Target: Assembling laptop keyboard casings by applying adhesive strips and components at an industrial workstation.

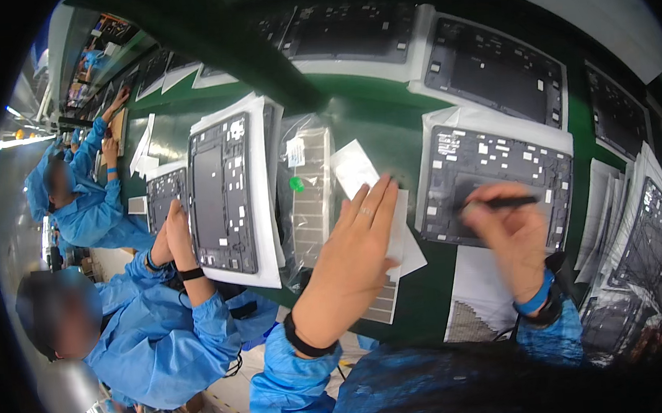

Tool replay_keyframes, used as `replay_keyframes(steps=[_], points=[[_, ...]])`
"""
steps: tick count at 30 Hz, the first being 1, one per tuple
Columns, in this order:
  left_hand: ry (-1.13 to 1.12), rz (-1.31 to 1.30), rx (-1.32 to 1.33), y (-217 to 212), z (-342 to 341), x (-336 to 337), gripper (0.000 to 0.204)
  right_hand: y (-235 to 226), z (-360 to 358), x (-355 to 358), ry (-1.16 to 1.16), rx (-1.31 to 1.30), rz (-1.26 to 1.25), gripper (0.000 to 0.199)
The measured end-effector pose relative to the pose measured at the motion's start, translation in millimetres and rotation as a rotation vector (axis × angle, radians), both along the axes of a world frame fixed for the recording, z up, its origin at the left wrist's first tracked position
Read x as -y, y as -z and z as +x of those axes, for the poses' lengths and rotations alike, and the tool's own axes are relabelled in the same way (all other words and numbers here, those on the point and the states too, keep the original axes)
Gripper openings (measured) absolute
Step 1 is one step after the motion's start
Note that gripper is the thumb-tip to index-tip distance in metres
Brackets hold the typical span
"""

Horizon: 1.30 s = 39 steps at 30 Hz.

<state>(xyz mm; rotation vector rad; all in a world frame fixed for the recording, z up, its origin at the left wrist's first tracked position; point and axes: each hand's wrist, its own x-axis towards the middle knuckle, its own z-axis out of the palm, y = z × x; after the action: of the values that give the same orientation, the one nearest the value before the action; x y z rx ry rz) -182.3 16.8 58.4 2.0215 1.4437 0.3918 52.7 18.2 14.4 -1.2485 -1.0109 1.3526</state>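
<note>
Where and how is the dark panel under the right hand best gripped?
Probably take the dark panel by its left and right edges, coming in low from both sides: it lies flat on a white sheet, and small white pieces dot its face.

The right hand (519,243) is blurred, the fisheye rim dark.

A green beam (259,62) slants over the green bench (174,106), where dark panels (494,68) lie on white sheets (392,70) along the far side. At left, 1 person (156,341) in blue is beside a panel (220,206) on stacked paper (268,268), with a 2nd person (93,211) farther off. More panels (647,223) crowd the right edge.
</note>
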Motion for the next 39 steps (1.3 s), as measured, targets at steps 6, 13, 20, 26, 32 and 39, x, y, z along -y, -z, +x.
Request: replay_keyframes(steps=[6, 13, 20, 26, 32, 39], points=[[0.140, -0.110, -0.264, 24.2, -19.5, 42.6, 0.128, 26.5, -48.2, 41.1, -0.485, 0.249, 0.072, 0.026], [0.163, -0.076, -0.285, 26.0, -19.9, 43.8, 0.122, 15.3, -53.5, 30.5, -0.560, 0.362, 0.006, 0.021], [0.169, -0.122, -0.325, 21.0, -20.4, 43.8, 0.128, 14.2, -57.6, 24.3, -0.731, 0.463, 0.140, 0.022], [0.210, -0.144, -0.374, 14.7, -15.3, 37.7, 0.130, 15.3, -34.2, 35.1, -0.584, 0.309, 0.077, 0.021], [0.185, -0.121, -0.412, -9.8, 46.7, 21.9, 0.129, 9.7, 91.7, 22.4, 0.465, 0.265, -0.049, 0.020], [0.468, 0.179, -0.137, 33.5, 187.8, -11.0, 0.097, 47.8, 125.5, 10.2, 0.773, 0.178, 0.008, 0.025]])
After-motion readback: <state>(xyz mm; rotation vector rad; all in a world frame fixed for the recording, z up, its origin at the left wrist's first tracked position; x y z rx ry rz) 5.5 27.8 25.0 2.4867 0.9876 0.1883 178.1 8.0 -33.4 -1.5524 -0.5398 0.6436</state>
